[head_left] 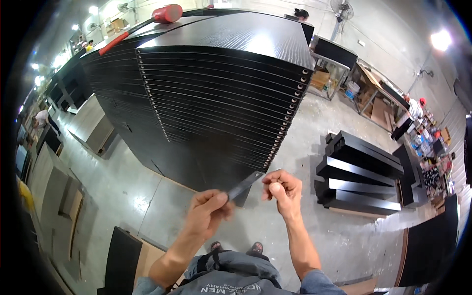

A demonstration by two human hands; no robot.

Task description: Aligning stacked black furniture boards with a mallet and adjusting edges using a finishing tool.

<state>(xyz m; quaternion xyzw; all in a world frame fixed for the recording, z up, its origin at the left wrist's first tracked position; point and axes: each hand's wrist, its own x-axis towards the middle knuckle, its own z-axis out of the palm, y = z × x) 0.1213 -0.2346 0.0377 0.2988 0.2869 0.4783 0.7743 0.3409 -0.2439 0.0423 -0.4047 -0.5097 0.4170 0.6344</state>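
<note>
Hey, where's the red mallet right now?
In the head view the red mallet lies at the upper left, on top of the tall stack of black panels, far above both hands.

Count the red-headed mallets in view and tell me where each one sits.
1. The red mallet lies on top of the tall stack of black panels, near its far left edge. Others may be hidden behind the stack.
</note>
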